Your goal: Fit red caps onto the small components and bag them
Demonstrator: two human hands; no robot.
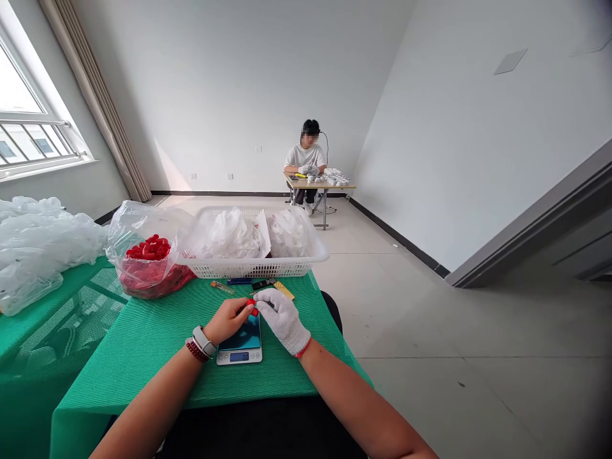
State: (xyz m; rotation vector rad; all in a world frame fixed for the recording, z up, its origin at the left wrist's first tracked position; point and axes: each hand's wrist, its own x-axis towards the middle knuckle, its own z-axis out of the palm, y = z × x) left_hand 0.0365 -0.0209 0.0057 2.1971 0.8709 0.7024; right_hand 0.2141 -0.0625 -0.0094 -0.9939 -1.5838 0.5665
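A small red piece [253, 309] is pinched between both hands above the scale; its exact kind is too small to tell. My left hand [228, 322], bare, with a watch and beads on the wrist, closes thumb and finger on its left side. From the other side my right hand [283, 320], in a white knitted glove, has its fingertips closed on the same piece. Underneath lies a flat kitchen scale [238, 357] with a shiny blue plate and a lit display, partly covered by the hands.
Behind my hands stands a white plastic basket [253, 264] of clear bags. To its left is a clear bag of red pieces [150, 258]. A lighter [222, 287] and a yellow item [284, 291] lie before the basket. A person [306, 156] sits at a far table.
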